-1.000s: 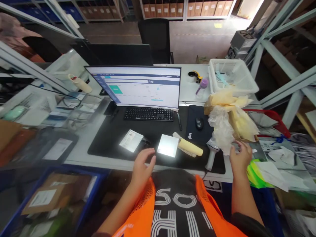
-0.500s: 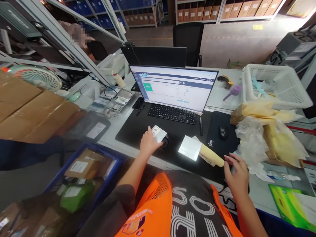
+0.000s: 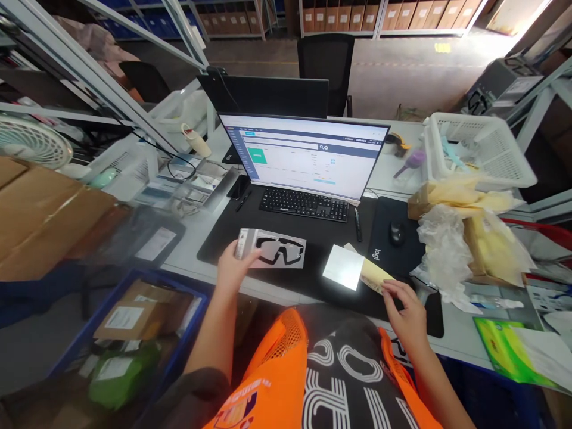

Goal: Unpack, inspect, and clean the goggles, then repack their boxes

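My left hand (image 3: 233, 268) is closed on the left end of a flat clear packet (image 3: 292, 262), thumb on top. Inside it lies a black glasses frame (image 3: 282, 250), and a white label shows at the held end. My right hand (image 3: 406, 310) pinches the right end of a yellow paper sleeve (image 3: 373, 271) with thumb and fingers. Against the left end of that sleeve lies a shiny white square (image 3: 343, 267), glaring in the light. Both the packet and the sleeve are over the black desk mat (image 3: 308, 286).
Behind the mat stand a keyboard (image 3: 304, 204) and a lit monitor (image 3: 304, 158). A mouse (image 3: 396, 233), crumpled plastic bags (image 3: 447, 250) and a white basket (image 3: 480, 149) are on the right. A blue crate (image 3: 129, 286) with parcels sits lower left, below a cardboard box (image 3: 53, 214).
My left hand has moved left, and the packet now lies flat with the glasses frame showing. My right hand has closed on the yellow sleeve's end. The view has shifted slightly.
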The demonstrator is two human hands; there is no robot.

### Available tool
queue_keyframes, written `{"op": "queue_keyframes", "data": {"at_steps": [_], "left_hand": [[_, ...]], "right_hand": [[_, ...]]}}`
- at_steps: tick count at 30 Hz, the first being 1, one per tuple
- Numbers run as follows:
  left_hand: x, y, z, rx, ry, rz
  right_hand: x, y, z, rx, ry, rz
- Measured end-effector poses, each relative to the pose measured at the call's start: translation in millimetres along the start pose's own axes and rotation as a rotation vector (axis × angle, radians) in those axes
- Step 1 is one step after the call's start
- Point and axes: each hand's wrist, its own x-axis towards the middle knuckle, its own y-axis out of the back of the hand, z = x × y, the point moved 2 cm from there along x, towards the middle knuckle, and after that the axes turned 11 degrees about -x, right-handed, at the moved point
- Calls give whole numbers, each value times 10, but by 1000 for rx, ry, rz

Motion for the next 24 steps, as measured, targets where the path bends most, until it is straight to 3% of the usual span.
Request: {"op": "queue_keyframes", "data": {"at_steps": [4, 8, 13, 17, 21, 24], "left_hand": [[-43, 390, -255, -431, 263, -38], [-273, 645, -504, -892, 462, 8], [-560, 675, -773, -982, 615, -69], [-649, 659, -934, -1052, 656, -110], [-596, 697, -1066, -969, 653, -80], [-426, 700, -1181, -808, 606, -35]], "right_hand": [[58, -37, -508, 172, 65, -183], [214, -177, -971, 212, 252, -397], [411, -419, -1188, 142, 289, -444], [362, -657, -1445, 224, 225, -556], [248, -738, -1569, 226, 230, -480], [181, -604, -1229, 78, 197, -234]]}}
